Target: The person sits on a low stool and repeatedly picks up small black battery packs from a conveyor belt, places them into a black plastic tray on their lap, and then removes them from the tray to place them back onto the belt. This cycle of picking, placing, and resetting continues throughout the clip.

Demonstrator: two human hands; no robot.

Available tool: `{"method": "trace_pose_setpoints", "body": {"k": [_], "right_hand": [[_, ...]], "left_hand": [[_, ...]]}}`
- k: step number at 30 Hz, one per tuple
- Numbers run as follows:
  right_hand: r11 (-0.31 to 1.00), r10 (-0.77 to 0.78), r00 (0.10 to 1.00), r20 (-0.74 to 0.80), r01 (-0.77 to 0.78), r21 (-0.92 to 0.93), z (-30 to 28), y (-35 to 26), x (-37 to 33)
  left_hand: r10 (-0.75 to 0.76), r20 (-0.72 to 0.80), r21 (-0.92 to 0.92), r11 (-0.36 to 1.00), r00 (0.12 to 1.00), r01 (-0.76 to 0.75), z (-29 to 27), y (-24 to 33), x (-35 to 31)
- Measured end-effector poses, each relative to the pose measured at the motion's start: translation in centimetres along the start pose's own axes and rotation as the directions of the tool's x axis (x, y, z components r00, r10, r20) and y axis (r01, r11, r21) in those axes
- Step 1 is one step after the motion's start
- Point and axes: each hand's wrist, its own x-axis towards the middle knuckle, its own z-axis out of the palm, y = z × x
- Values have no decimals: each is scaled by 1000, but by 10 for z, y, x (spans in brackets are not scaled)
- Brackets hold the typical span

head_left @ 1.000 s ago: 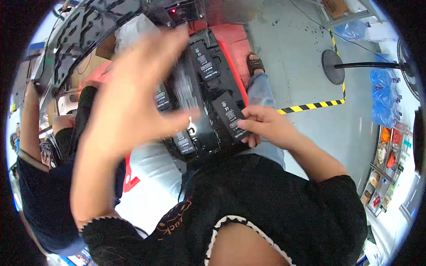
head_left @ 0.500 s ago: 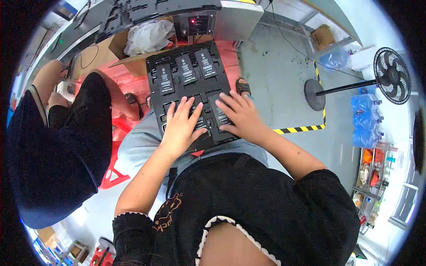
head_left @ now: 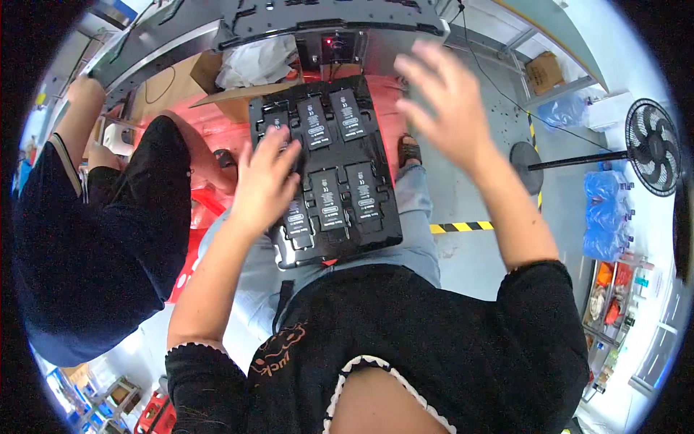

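Note:
A black moulded tray (head_left: 354, 242) rests across my lap, its slots holding several flat black battery packs with pale print. Over its left column is my left hand (head_left: 267, 181), fingers spread, partly hiding the upper-left battery pack (head_left: 275, 119) and the lower-left battery pack (head_left: 297, 217). Whether its fingertips touch them I cannot tell. My right hand (head_left: 448, 108) is raised beyond the tray's right side, near the workbench edge; it is blurred, its fingers apart and nothing in them. The lower-right battery pack (head_left: 363, 192) lies uncovered in its slot.
Ahead is a dark workbench (head_left: 289, 22) with a red light on a box below it. An open cardboard box (head_left: 238, 105) with white plastic stands left of the tray. Another person (head_left: 79, 239) sits at my left. A black fan (head_left: 650, 148) stands at right.
My right hand has lifted off the tray's lower-right battery pack and moved up and right. My left hand has shifted left and up, uncovering the lower-middle pack. The view has shifted slightly.

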Motion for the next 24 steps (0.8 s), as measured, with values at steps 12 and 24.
{"method": "trace_pose_setpoints", "body": {"k": [12, 24], "right_hand": [[953, -141, 990, -20, 130, -274, 20, 77, 56], [977, -180, 978, -103, 166, -132, -43, 24, 51]], "left_hand": [[84, 305, 107, 987, 948, -122, 1, -65, 45], [167, 228, 101, 976, 959, -194, 23, -14, 78]]}}
